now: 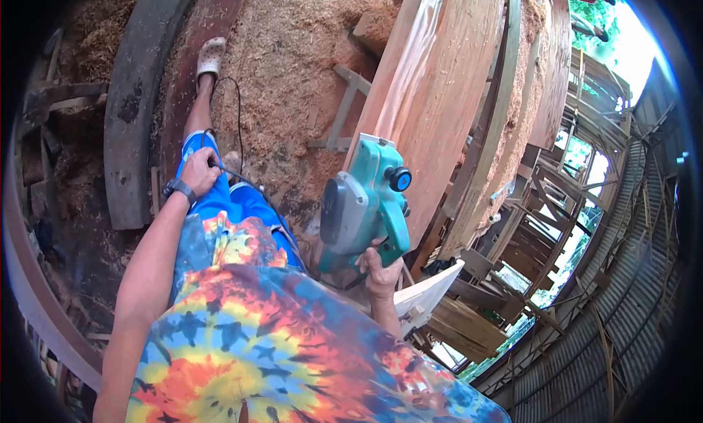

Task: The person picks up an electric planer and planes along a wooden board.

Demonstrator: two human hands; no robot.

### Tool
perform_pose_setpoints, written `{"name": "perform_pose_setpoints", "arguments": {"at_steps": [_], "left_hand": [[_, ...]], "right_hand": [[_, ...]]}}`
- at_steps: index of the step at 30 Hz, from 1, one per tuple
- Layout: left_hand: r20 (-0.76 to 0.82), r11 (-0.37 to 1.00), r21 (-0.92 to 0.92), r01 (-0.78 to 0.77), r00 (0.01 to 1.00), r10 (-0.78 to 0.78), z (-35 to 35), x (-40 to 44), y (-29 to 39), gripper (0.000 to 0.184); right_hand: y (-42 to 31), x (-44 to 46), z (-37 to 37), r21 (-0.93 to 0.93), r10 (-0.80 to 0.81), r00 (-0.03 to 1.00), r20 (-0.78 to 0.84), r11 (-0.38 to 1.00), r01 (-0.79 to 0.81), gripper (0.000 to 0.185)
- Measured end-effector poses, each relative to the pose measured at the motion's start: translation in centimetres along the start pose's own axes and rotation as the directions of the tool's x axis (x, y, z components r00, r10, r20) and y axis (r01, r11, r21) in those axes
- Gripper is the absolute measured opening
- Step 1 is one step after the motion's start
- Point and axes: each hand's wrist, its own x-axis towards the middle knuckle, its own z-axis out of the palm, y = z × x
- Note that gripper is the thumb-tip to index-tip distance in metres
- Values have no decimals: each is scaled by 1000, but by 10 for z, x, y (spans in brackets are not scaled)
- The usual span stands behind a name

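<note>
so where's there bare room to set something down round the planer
Free: the lightly littered plank ahead of the planer, bordered by boards rightward; shaving-covered ground between wooden brace and clog. Crowded: the planer's handle, gripped by the right hand.

Planer (366, 196) rested on a long plank (461, 94), its rear handle grasped by the right hand (381, 274).

To the left of the planer, a black cable (249, 182) is pinched in the left hand (200, 173), above whose wrist a dark watch (179, 191) is strapped. Beyond the planer and to its left, the ground is covered by wood shavings (285, 79), and a pale clog (211, 55) is worn on one foot. Far to the planer's right, corrugated metal sheeting (637, 255) is seen.
</note>
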Motion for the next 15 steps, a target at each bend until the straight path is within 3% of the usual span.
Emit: {"name": "perform_pose_setpoints", "arguments": {"at_steps": [7, 15], "left_hand": [[0, 996, -33, 83, 997, -83, -7, 21, 4, 19], [-24, 992, -83, 95, 995, -97, -37, 59, 17, 22]], "right_hand": [[-78, 144, 36, -28, -108, 994, 36, 994, 109, 19], [-208, 390, 85, 15, -185, 977, 108, 983, 184, 22]]}}
